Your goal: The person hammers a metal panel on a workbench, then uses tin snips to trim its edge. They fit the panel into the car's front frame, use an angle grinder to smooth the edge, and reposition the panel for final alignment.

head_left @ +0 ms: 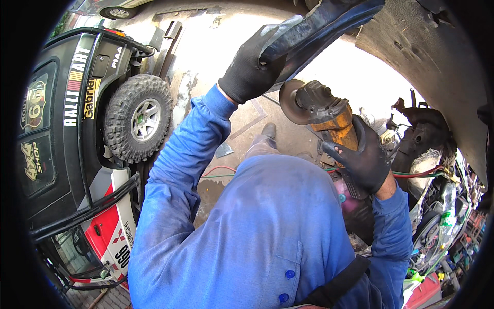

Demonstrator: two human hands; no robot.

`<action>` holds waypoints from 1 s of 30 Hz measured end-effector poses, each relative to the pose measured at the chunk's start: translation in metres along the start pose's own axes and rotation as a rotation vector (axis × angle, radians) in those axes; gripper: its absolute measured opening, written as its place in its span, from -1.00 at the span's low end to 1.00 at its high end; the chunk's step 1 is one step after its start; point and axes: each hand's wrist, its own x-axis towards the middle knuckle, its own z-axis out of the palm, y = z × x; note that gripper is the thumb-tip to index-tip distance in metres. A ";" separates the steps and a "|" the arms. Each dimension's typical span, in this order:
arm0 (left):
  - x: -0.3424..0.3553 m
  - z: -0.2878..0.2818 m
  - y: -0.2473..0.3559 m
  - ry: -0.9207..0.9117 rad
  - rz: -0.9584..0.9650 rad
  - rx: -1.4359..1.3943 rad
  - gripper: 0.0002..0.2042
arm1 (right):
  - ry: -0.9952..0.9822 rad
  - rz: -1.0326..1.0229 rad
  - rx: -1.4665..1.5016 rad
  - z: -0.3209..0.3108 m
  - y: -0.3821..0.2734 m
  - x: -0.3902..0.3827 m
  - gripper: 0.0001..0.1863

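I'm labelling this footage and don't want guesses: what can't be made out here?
All in the head view:
1. Panel: upper end cut off by the top edge.
2. Grinder: grip partly covered by the right hand.
3. Far car: upper body cut off by the top edge.
4. Clutter at far right: pieces too small to tell apart.

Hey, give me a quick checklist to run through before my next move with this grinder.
1. Gloves on: ok, black ones on the left hand and right hand.
2. Grinder held: ok, right hand around its yellow body.
3. Panel held: ok, left hand grips its end.
4. Left hand off the disc: ok, they look apart.
5. Hoses off the disc: ok, they run well below it in view.
6. Disc stopped: cannot tell from one still picture.
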 end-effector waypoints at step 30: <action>-0.002 0.001 -0.004 -0.020 0.029 0.015 -0.51 | -0.005 -0.008 -0.017 -0.002 0.001 0.000 -0.31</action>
